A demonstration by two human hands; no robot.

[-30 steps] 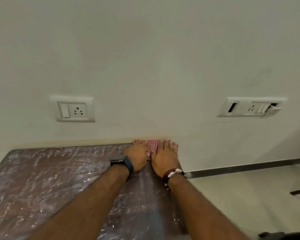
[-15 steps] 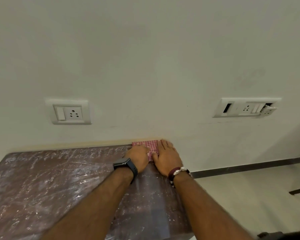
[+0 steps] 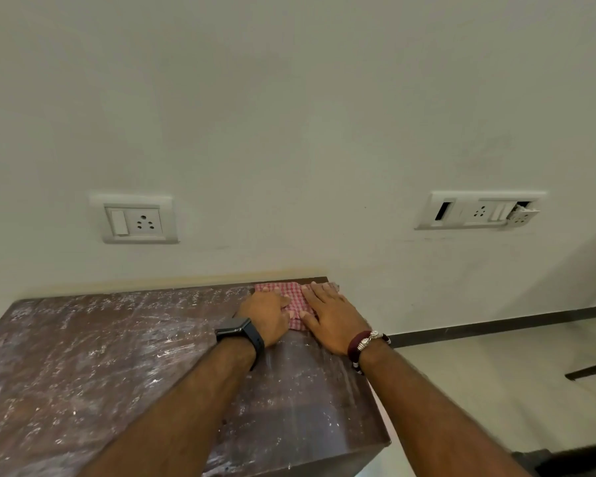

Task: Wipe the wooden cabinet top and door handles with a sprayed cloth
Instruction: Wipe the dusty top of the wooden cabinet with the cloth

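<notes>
Head view caught both hands down on the red-and-white checked cloth point(image 3: 296, 301), which lay at the far right corner of the dark brown wooden cabinet top point(image 3: 124, 366), hard against the pale wall point(image 3: 289, 115). The left hand point(image 3: 267, 315), black smartwatch point(image 3: 240, 333) on its wrist, curled loosely over the cloth's 8 o'clock edge. The right hand point(image 3: 334, 315), wearing a maroon beaded bracelet point(image 3: 365, 342), lay flat with fingers spread, pressing the cloth at its 3 o'clock side. White streaks covered the cabinet top. On the wall, a white socket plate point(image 3: 135, 220) sat at 10 o'clock, and a broken white switch panel point(image 3: 482, 211) at 2 o'clock.
</notes>
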